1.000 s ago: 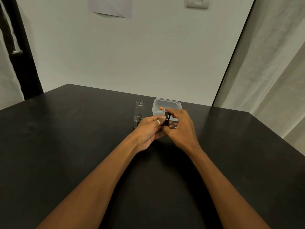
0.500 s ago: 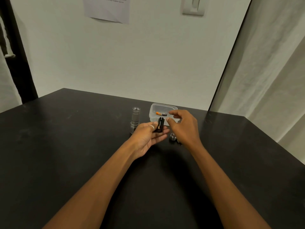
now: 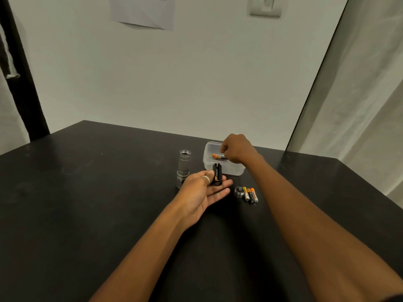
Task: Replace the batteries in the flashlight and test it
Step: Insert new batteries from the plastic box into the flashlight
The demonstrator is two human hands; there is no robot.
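My left hand (image 3: 202, 191) lies palm up above the table and holds a black battery holder (image 3: 217, 176) between its ringed thumb and fingers. My right hand (image 3: 237, 149) reaches into the clear plastic container (image 3: 226, 171). Its curled fingertips pinch the right end of an orange-and-black battery (image 3: 217, 156) lying inside. The silver flashlight body (image 3: 183, 165) stands upright with its open threaded end up, just left of my left hand. Its round tail cap (image 3: 239, 191) lies on the table beside three loose batteries (image 3: 251, 194).
The black table (image 3: 87, 203) ends at a white wall behind the container. A paper sheet (image 3: 142, 12) and a wall switch (image 3: 265, 6) hang above. A pale curtain (image 3: 359, 94) hangs on the right.
My right hand left the battery holder and moved back and right into the container. My left hand opened palm up with the holder. The tail cap and loose batteries came into view.
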